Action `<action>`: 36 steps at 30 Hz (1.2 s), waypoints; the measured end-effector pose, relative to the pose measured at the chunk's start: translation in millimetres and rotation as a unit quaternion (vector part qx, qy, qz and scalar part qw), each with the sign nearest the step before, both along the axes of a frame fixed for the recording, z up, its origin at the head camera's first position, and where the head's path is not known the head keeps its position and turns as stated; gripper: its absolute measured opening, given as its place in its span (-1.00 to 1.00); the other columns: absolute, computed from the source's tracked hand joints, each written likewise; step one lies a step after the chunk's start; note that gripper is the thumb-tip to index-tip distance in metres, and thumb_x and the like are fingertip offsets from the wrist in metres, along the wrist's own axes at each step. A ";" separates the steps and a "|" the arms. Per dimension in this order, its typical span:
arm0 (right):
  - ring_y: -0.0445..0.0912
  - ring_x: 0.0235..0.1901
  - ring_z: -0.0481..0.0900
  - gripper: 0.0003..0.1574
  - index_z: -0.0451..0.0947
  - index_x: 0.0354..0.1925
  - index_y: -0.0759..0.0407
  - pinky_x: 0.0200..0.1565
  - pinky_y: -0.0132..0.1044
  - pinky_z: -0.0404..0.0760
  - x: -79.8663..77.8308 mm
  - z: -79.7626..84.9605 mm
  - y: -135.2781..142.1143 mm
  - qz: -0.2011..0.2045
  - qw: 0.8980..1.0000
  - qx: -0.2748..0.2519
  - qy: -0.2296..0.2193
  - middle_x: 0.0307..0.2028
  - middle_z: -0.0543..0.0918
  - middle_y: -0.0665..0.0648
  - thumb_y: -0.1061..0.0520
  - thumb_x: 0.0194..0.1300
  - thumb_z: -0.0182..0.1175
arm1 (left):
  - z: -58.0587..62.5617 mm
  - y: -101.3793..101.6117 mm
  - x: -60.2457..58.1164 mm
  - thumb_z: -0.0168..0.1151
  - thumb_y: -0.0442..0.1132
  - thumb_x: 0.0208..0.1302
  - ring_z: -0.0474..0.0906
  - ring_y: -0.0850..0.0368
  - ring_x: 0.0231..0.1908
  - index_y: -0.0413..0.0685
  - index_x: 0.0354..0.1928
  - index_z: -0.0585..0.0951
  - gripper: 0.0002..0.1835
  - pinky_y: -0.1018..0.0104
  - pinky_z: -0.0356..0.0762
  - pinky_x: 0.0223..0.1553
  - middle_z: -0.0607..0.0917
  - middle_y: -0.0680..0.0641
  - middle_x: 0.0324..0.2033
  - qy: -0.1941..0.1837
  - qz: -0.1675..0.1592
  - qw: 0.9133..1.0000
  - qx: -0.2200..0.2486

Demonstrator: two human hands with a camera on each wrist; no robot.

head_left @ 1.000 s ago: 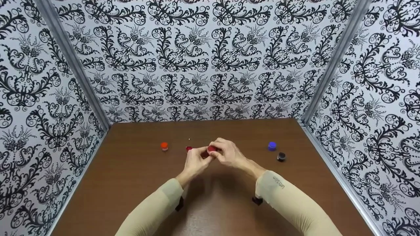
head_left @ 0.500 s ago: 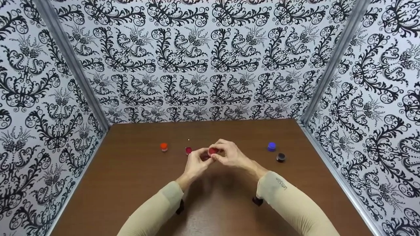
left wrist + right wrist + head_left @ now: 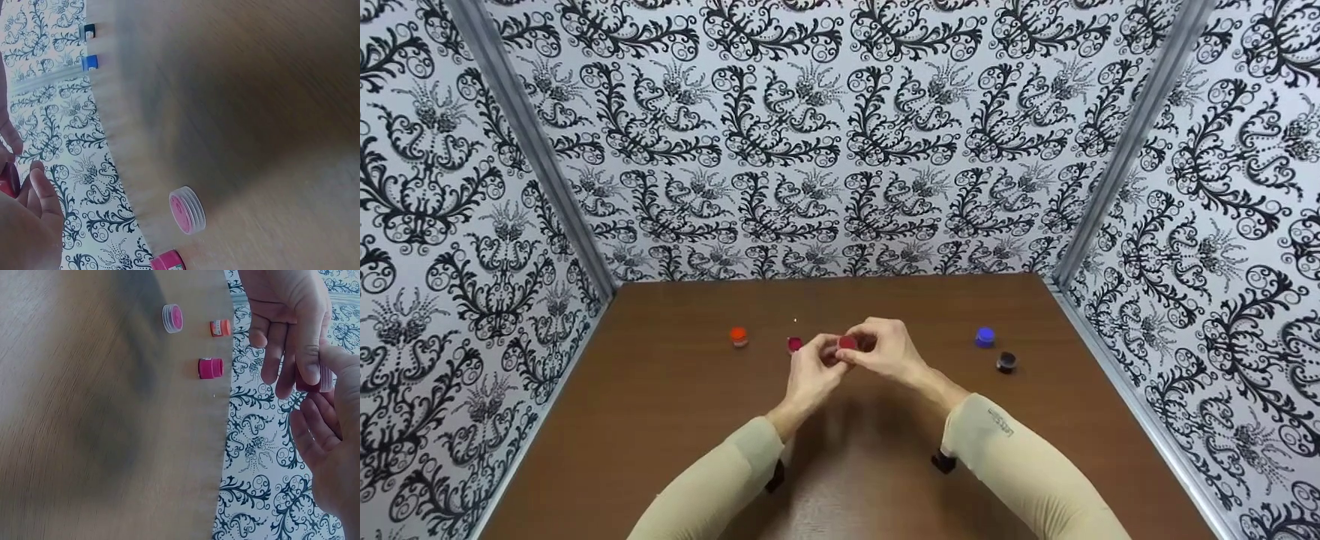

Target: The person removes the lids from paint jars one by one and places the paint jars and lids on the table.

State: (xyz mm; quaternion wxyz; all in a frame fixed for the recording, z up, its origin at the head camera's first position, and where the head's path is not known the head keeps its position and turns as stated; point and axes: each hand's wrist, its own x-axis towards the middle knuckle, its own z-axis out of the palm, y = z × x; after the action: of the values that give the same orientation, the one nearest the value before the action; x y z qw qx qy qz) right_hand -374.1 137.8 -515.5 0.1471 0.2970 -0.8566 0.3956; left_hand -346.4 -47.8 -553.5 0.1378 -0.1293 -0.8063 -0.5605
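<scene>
Both hands meet above the table around a small red paint jar point(image 3: 847, 343). In the right wrist view, the left hand point(image 3: 292, 320) grips its dark red body with thumb and fingers. My right hand point(image 3: 337, 439) pinches the clear ridged lid point(image 3: 326, 378) at the other end. The lid appears to sit on the jar; fingers cover part of both. Beyond the left hand, a magenta jar point(image 3: 211, 368) without a visible lid stands on the table. A clear lid point(image 3: 187, 210) with a pink inside lies nearby, hidden in the head view.
An orange jar point(image 3: 739, 337) stands at the left of the brown table point(image 3: 675, 420). A blue jar point(image 3: 985, 337) and a black jar point(image 3: 1006, 363) are at the right. Patterned walls point(image 3: 840, 150) enclose the back and sides. A tiny white speck point(image 3: 795, 320) lies behind the magenta jar.
Both hands stay on the red jar, with only small shifts of the fingers and of the jar's tilt. More of the magenta jar shows beside the left hand than a second ago.
</scene>
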 end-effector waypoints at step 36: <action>-0.04 -0.28 0.74 -0.51 0.82 0.09 0.28 -0.18 -0.43 0.67 -0.5 -4.9 7.5 0.006 0.996 -0.046 -0.075 -0.21 0.84 0.25 0.07 0.28 0.66 | -5.6 2.2 -0.6 0.58 -0.28 0.38 0.82 0.25 -0.20 -0.14 0.05 0.81 -0.75 0.48 0.70 -0.22 0.95 -0.13 -0.13 -0.008 -0.028 0.999 0.019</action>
State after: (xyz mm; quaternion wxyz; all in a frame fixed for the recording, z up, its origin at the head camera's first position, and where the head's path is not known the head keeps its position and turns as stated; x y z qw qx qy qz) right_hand -374.6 145.3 -520.5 0.0938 0.2650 -0.8440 0.4568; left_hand -347.0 -45.5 -559.1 0.1177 -0.1450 -0.7926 -0.5804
